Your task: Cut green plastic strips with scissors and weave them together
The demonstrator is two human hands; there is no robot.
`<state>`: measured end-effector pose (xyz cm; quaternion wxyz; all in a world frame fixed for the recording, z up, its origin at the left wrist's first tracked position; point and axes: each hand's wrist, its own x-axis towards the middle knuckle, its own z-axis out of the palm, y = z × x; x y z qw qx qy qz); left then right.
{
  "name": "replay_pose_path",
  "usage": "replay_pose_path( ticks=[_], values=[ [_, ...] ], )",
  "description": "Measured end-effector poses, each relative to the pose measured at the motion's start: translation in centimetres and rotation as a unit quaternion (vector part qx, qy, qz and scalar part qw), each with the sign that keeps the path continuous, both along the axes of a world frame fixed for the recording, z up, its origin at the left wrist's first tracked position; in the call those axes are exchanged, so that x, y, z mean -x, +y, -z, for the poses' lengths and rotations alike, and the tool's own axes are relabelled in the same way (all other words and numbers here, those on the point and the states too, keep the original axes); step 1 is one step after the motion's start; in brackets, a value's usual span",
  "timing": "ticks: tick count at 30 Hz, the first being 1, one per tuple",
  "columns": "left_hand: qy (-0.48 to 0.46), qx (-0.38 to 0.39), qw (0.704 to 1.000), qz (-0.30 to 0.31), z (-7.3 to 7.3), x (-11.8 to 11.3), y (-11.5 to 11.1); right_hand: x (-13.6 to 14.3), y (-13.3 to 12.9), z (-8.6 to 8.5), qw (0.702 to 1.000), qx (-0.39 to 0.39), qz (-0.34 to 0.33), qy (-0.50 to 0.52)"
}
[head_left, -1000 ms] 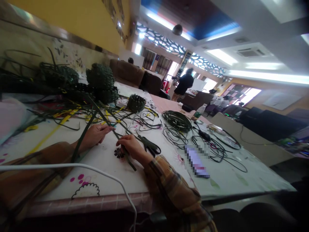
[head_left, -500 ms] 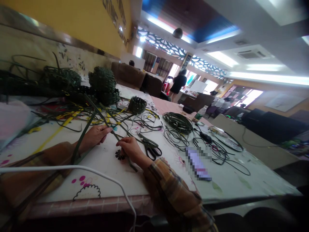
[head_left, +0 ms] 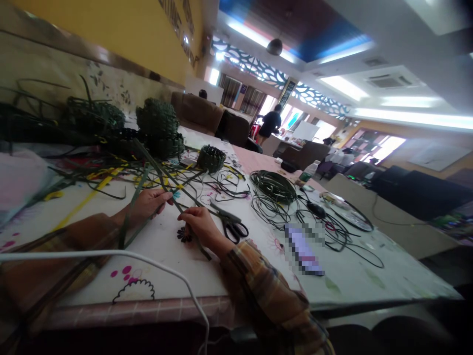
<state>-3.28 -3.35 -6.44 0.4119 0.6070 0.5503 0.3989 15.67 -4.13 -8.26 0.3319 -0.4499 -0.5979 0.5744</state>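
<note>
Dark green flat strips (head_left: 153, 165) cross one another over the table, between and beyond my hands. My left hand (head_left: 150, 204) pinches them between thumb and fingers, and one strip loops down beside its wrist. To the right, my right hand (head_left: 199, 223) is closed on a strip whose tail hangs below the palm. The two hands are close but apart. Black-handled scissors (head_left: 233, 224) lie just right of my right hand. A small woven green basket (head_left: 210, 159) stands beyond the hands.
Larger woven baskets (head_left: 157, 123) stand at the back left. Coiled green strips (head_left: 272, 187) and a purple, partly pixelated object (head_left: 303, 251) lie to the right. A white cable (head_left: 148, 261) crosses the near side. A person (head_left: 271, 123) stands far behind.
The strip looped by my left wrist has shifted slightly right, and the crossing strips have moved a little. Both hands keep their hold. The distant person has changed posture.
</note>
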Motion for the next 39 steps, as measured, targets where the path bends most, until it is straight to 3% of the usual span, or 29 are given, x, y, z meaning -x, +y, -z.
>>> replay_pose_path(
  ticks=[16, 20, 24, 27, 30, 34, 39],
  values=[
    [-0.009, -0.005, 0.999, 0.03, 1.3, 0.9, 0.6, 0.0, -0.1, -0.3, 1.0, -0.006, 0.013, 0.018],
    [-0.01, -0.011, 0.999, 0.038, 0.8, 0.7, 0.6, -0.1, 0.0, 0.0, 1.0, -0.021, 0.019, -0.008],
    [-0.036, 0.008, 0.999, 0.032, -0.3, 0.7, 0.5, -0.4, 0.5, 0.0, 0.993, -0.101, -0.011, -0.067],
    [-0.042, 0.004, 0.998, 0.041, -0.8, 1.5, 0.8, -0.8, 1.1, -0.3, 0.964, -0.208, -0.045, -0.159],
    [-0.051, -0.008, 0.998, 0.036, -0.7, 2.5, 1.2, -1.2, 1.8, -0.4, 0.944, -0.267, -0.024, -0.195],
    [-0.043, 0.001, 0.996, 0.073, 0.0, 2.9, 1.4, -1.7, 2.6, 0.2, 0.969, -0.204, 0.003, -0.137],
    [-0.033, 0.054, 0.986, 0.151, 0.4, 2.0, 1.0, -1.7, 2.5, 0.4, 0.993, -0.099, -0.036, 0.057]
  ],
)
